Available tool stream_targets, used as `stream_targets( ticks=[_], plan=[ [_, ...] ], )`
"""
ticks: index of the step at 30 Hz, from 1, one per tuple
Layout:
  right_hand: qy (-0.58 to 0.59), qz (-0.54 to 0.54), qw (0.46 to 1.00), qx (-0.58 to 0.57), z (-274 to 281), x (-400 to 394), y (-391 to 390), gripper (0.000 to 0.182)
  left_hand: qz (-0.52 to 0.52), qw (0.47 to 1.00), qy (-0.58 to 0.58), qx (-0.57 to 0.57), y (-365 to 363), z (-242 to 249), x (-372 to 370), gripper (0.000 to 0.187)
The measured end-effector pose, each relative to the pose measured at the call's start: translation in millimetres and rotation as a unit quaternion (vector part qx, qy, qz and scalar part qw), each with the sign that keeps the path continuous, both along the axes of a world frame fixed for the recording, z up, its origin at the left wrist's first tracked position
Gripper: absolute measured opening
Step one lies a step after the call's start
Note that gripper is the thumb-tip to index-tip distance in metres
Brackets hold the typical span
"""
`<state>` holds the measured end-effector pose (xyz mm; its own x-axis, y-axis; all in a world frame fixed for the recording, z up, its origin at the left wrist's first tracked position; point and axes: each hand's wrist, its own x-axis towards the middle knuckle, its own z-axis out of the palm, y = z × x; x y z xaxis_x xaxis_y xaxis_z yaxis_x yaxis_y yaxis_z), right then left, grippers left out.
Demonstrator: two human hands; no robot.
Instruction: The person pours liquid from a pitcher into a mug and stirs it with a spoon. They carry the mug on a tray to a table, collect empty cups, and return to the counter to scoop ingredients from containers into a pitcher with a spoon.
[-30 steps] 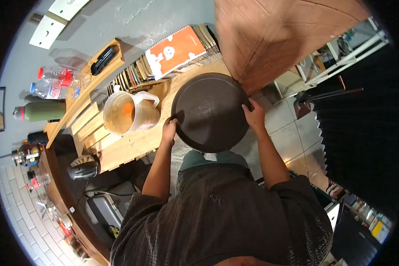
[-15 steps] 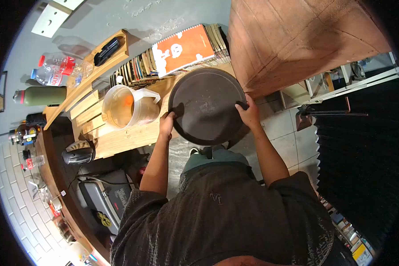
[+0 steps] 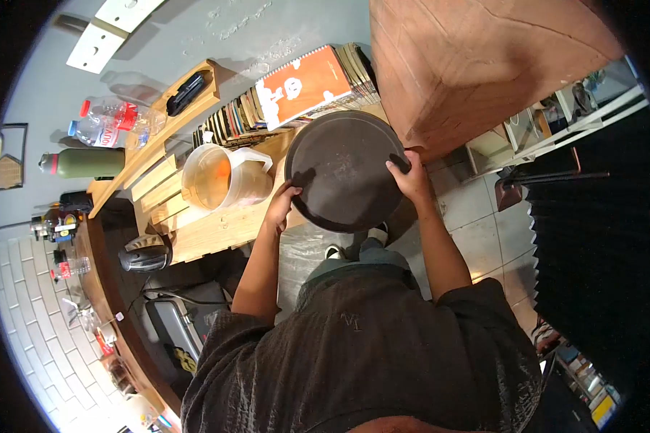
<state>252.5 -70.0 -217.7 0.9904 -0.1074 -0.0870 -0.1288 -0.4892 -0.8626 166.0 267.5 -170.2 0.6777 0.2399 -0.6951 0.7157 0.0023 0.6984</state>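
Note:
A round dark tray (image 3: 347, 169) is held out in front of my body, its flat inner face turned up toward the camera. My left hand (image 3: 282, 206) grips its left rim, and my right hand (image 3: 410, 177) grips its right rim with the thumb over the edge. Left of the tray, a translucent plastic pitcher (image 3: 242, 184) with something orange in it stands on the wooden bench (image 3: 217, 234). Beyond the tray, an orange spiral notebook (image 3: 307, 86) lies on a row of thin books or magazines (image 3: 235, 119).
Plastic bottles (image 3: 115, 123), a green bottle (image 3: 87, 163) and a dark case (image 3: 186, 94) are at the upper left. A kettle (image 3: 144, 254) sits by the bench's near left end. A brick-coloured block (image 3: 477, 65) rises at the upper right, beside a black corrugated panel (image 3: 599, 238).
The whole scene has shifted slightly right in view. The tray is still in both hands; my left hand sits a little higher on its rim, and both shoes now show below it.

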Motion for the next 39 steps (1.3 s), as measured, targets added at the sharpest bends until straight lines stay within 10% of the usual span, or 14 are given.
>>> stream_targets(
  ticks=[9,15,39],
  plan=[
    [-0.013,-0.068,0.99,-0.126,36.9,-71.9,-5.3,0.052,-0.103,0.982,-0.034,-0.153,-13.9,61.9,-25.5,0.044],
    [-0.079,-0.305,0.948,-0.038,75.0,-145.2,-31.7,0.036,-0.287,0.944,-0.073,-0.147,-11.7,80.3,-15.9,0.048],
    [-0.169,-0.82,0.543,-0.056,169.0,-686.1,154.3,0.019,-0.704,0.672,-0.076,-0.217,-169.3,121.1,-228.9,0.032]
  ],
)
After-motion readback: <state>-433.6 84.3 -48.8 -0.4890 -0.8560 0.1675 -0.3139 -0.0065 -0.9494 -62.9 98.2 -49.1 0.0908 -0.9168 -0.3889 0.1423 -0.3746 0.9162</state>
